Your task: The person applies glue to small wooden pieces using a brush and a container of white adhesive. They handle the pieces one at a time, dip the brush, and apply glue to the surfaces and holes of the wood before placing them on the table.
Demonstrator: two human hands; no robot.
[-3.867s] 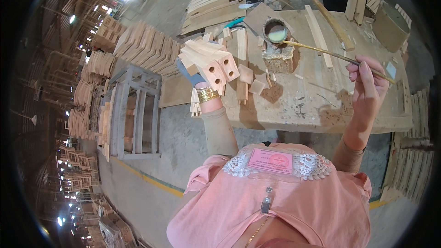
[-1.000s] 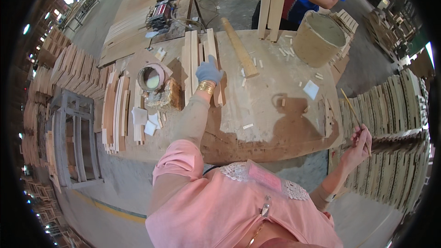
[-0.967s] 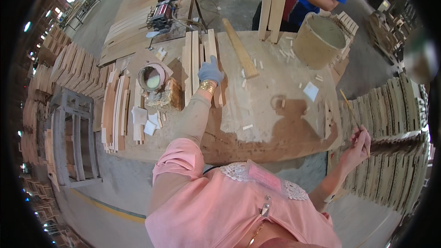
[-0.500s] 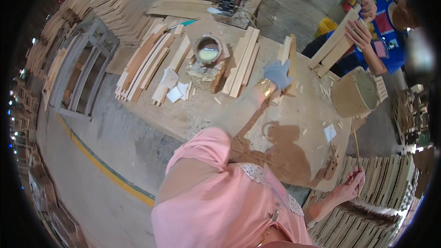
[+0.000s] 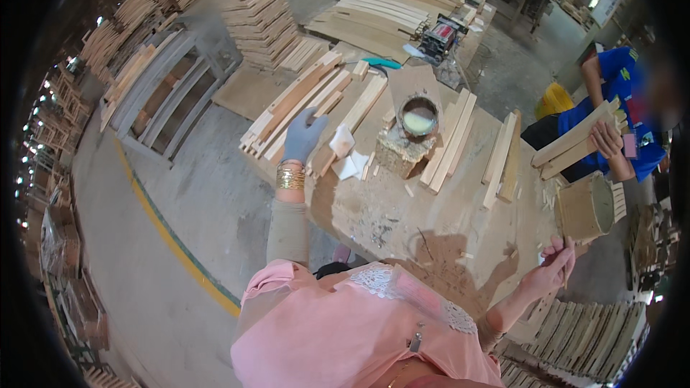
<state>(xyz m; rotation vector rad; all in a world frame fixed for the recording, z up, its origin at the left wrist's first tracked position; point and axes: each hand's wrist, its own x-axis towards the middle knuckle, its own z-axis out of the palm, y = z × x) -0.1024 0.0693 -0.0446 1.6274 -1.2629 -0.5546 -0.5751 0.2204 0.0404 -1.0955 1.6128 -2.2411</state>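
Table (image 5: 359,208) w/ wood strips (image 5: 284,112), concrete flr (image 5: 205,194) (yellow line (image 5: 172,246)); L hand (image 5: 302,138) at strips, fingers spread, R hand (image 5: 550,269) pinching stick (image 5: 566,284).

Left hand (image 5: 303,136), grey-gloved, covered part of the wooden strips (image 5: 298,93) under it; fingertip contact could not be judged. Right hand (image 5: 557,262), curled: thin stick (image 5: 566,284) was almost wholly lost among fingers and background. Pot (image 5: 417,104): depth of pale liquid (image 5: 420,123) was hidden by the wall. Badge (image 5: 422,295) on the pink shirt (image 5: 309,316) was blurred, print unreadable. Shirt was cut off by lower edge; it also hid part of the bench (image 5: 366,208). Small pinkish shape (image 5: 342,252) under the bench edge: mostly concealed, kind uncertain. Co-worker (image 5: 617,72): head region was smeared; 1 hand seen at the boards (image 5: 573,142), the other could not be made out. Stacks (image 5: 596,330) at lower right were cut by the dark rim.
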